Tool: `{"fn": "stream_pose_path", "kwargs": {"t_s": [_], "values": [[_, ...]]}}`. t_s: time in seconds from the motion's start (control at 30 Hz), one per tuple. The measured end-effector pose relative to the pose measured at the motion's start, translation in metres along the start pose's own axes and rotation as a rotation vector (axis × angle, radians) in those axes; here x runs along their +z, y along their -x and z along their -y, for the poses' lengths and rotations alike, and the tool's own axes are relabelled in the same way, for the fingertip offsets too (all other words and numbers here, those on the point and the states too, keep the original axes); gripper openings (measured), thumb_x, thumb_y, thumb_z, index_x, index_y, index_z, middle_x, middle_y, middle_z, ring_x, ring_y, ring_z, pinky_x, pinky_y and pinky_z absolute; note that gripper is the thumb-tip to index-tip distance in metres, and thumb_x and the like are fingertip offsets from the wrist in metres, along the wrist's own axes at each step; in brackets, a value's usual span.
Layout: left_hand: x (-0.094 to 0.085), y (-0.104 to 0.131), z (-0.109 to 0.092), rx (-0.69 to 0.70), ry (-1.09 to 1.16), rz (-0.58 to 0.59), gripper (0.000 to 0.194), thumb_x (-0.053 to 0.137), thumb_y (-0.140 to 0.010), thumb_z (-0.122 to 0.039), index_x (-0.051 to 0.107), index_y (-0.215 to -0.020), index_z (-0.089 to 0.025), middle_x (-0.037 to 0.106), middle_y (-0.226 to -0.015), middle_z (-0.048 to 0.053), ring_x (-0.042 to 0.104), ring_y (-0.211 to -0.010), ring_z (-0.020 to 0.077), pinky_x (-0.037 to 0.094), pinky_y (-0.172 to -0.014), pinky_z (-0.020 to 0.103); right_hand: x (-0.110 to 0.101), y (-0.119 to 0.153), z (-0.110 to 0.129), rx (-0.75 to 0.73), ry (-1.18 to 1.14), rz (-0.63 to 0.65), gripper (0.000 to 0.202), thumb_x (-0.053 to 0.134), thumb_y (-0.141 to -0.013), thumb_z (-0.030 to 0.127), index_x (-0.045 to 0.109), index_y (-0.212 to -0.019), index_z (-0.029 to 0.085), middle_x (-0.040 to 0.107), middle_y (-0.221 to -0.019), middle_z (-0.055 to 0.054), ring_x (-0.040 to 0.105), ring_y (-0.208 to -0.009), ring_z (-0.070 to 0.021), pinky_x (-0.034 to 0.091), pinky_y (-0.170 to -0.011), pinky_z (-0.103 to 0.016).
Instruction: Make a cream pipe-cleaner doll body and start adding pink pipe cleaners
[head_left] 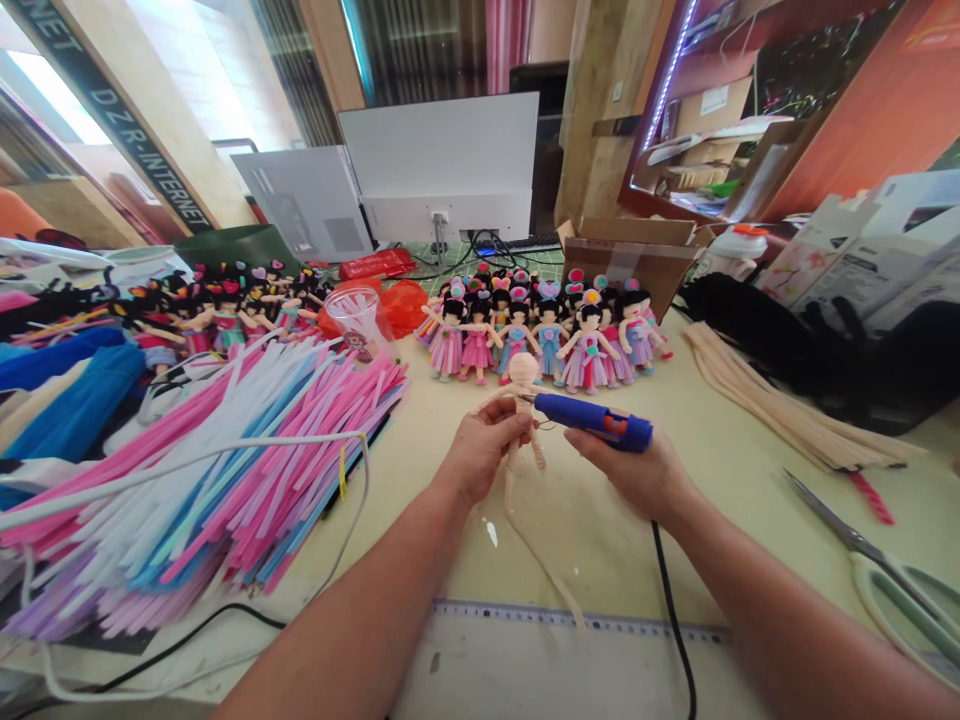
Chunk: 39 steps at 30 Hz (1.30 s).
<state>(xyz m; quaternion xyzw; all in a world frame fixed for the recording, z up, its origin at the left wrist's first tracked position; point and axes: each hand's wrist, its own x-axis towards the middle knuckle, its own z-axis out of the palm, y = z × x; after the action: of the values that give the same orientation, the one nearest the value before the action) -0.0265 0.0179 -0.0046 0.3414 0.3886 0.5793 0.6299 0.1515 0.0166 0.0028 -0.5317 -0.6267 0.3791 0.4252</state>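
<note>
At the frame's centre, the left hand (484, 445) pinches a doll (523, 370); the right hand (646, 475) grips a glue gun (589, 418). The doll looks light, soft, bendy, best held by its body.

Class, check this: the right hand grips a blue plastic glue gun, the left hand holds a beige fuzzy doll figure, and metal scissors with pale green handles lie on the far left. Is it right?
Not quite: the head view shows the metal scissors on the far right. The right hand does grip the blue glue gun, and the left hand does hold the beige doll figure.
</note>
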Motion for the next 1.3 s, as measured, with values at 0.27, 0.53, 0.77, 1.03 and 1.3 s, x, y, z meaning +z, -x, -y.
{"fn": "stream_pose_path", "kwargs": {"t_s": [0.27,0.53,0.77,1.03,1.3], "values": [[-0.001,0.000,-0.001,-0.002,-0.001,0.018,0.032,0.088,-0.056,-0.028,0.062,-0.071,-0.016,0.067,-0.066,-0.001,0.055,-0.057,0.0069,0.042,-0.060,0.021,0.000,-0.001,-0.004,0.007,-0.021,-0.016,0.036,0.075,-0.066,0.054,0.072,-0.071,0.019,0.061,-0.057,0.001,0.052,-0.052,-0.0142,0.045,-0.051,-0.027],[-0.002,-0.001,-0.002,-0.020,0.012,0.038,0.035,0.089,-0.056,-0.032,0.061,-0.068,-0.015,0.067,-0.066,0.000,0.051,-0.053,0.0052,0.039,-0.057,0.020,0.000,-0.004,-0.012,0.006,-0.090,0.019,0.038,0.077,-0.067,0.055,0.075,-0.081,0.020,0.068,-0.066,-0.001,0.059,-0.063,-0.0181,0.050,-0.059,-0.030],[-0.004,-0.001,-0.003,-0.046,0.002,0.036,0.035,0.089,-0.057,-0.035,0.065,-0.070,-0.014,0.067,-0.068,0.001,0.050,-0.053,0.0051,0.038,-0.055,0.020,-0.001,-0.003,-0.011,0.001,-0.076,0.017,0.037,0.077,-0.067,0.055,0.074,-0.078,0.020,0.066,-0.065,0.000,0.059,-0.064,-0.0180,0.050,-0.061,-0.031],[-0.005,-0.003,-0.004,-0.086,0.027,0.017,0.040,0.091,-0.052,-0.039,0.067,-0.072,-0.013,0.068,-0.068,0.001,0.051,-0.052,0.0051,0.041,-0.055,0.020,-0.002,-0.003,-0.009,-0.005,-0.067,0.007,0.035,0.076,-0.067,0.055,0.070,-0.070,0.021,0.063,-0.061,0.000,0.055,-0.059,-0.0170,0.048,-0.057,-0.030],[-0.006,-0.002,-0.005,-0.113,0.056,0.012,0.038,0.090,-0.055,-0.035,0.068,-0.077,-0.013,0.067,-0.067,0.000,0.050,-0.050,0.0042,0.040,-0.054,0.019,-0.001,-0.003,-0.003,0.004,-0.058,-0.009,0.036,0.075,-0.064,0.057,0.069,-0.067,0.022,0.059,-0.059,0.000,0.053,-0.058,-0.0168,0.047,-0.057,-0.031]]}}
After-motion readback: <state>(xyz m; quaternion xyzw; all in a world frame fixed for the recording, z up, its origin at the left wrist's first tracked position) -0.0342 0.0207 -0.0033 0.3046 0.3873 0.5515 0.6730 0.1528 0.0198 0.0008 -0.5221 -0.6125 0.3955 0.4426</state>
